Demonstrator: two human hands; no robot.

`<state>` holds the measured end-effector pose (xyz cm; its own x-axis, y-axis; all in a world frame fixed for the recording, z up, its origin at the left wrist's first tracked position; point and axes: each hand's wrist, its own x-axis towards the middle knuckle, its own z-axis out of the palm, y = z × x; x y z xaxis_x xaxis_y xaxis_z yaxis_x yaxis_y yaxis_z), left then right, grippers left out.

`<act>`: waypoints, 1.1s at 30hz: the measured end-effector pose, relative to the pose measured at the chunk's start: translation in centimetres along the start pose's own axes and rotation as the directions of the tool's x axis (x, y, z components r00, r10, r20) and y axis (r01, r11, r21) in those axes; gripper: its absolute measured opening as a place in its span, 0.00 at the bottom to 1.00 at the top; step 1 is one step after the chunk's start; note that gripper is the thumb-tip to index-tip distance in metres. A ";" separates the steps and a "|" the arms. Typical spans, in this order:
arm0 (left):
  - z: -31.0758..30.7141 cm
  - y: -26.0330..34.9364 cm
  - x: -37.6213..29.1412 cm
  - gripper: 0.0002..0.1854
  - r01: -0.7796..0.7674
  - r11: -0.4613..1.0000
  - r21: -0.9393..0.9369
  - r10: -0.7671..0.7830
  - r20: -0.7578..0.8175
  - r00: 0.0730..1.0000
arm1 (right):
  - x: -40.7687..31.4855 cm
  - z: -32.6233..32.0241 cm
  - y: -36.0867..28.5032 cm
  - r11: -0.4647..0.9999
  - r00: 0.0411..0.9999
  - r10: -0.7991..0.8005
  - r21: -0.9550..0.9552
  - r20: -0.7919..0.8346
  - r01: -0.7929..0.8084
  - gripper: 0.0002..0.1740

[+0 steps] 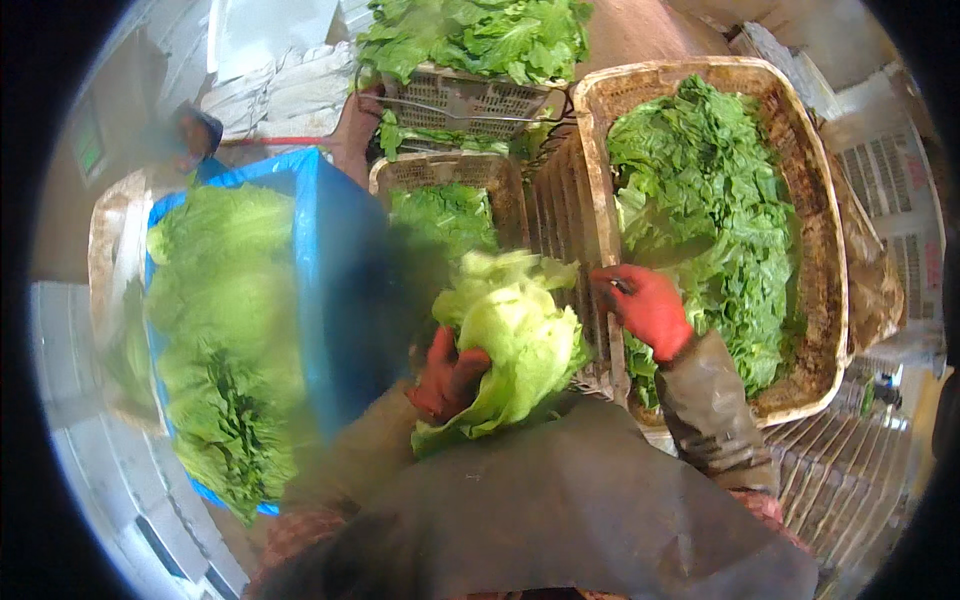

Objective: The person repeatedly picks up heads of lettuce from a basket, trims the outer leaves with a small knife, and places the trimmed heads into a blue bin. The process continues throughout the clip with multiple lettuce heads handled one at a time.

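In its red glove, my left hand (450, 379) holds a pale green head of lettuce (517, 345) from its left side, close in front of my dark apron. My right hand (646, 306), gloved in red too, is raised near the left rim of a large dirty plastic crate (838, 247) filled with darker lettuce leaves (705, 165). Its fingers are bent; whether something small is between them cannot be told. To the left, more lettuce (225, 277) fills a container lined with blue plastic (307, 217).
Smaller crates of greens stand ahead, one (450, 169) below another piled with leaves (472, 34). A person (196, 139) is partly visible at the upper left. White boxes (82, 360) line the left side, and a wire rack (840, 465) stands at the lower right.
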<state>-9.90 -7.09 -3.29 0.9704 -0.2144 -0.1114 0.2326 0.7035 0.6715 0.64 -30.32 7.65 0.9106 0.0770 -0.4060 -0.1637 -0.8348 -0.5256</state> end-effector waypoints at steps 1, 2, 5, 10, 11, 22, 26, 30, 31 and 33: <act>0.2 0.5 0.8 0.52 0.061 0.996 0.059 -0.061 0.011 0.998 | -0.3 -0.4 -0.6 0.967 0.984 0.030 0.243 0.176 -0.073 0.15; 0.3 1.2 1.9 0.51 0.095 0.991 0.092 -0.097 0.010 0.995 | -0.5 -1.1 -1.7 0.867 0.944 0.040 0.458 0.327 -0.196 0.15; 0.7 4.5 5.7 0.42 0.225 0.970 -0.091 -0.219 0.072 0.973 | 0.0 -3.5 -3.3 0.787 0.930 -0.151 0.611 0.334 -0.092 0.15; 1.8 7.0 6.7 0.37 0.278 0.957 -0.084 -0.267 0.122 0.956 | 3.2 -6.9 -2.9 0.910 0.903 -0.393 -0.064 0.172 0.409 0.24; 2.3 6.5 6.0 0.36 0.275 0.957 -0.090 -0.263 0.127 0.956 | 3.7 -6.6 -2.8 0.813 0.831 -0.539 0.345 0.140 0.469 0.27; 3.3 3.4 -1.3 0.26 0.267 0.901 -0.341 -0.231 0.142 0.962 | -0.6 -6.4 -2.0 0.956 0.931 -0.292 0.052 0.218 0.287 0.13; 3.3 5.7 -0.2 0.23 0.280 0.847 -0.452 -0.242 0.143 0.960 | 0.0 -4.3 -0.3 0.868 0.925 -0.277 0.481 0.259 0.126 0.22; 1.8 10.0 5.9 0.21 -0.107 0.954 0.280 0.052 0.196 0.979 | -0.1 4.3 3.0 0.128 0.849 -0.487 0.979 0.203 -0.161 0.34; 0.8 11.3 7.5 0.24 -0.097 0.717 0.691 -0.008 0.147 0.989 | 0.0 5.9 3.6 0.065 0.836 -0.517 0.982 0.183 -0.175 0.33; -0.7 12.9 9.4 0.29 -0.021 0.390 0.920 -0.046 0.043 0.998 | 0.5 7.8 3.7 0.023 0.820 -0.550 0.984 0.160 -0.177 0.31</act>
<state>2.31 0.45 3.79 0.9549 -0.2753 -0.1110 0.0098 -0.3444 0.9388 -2.48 -29.07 -0.34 0.7758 0.6093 -0.1637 -0.5381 0.5035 -0.6760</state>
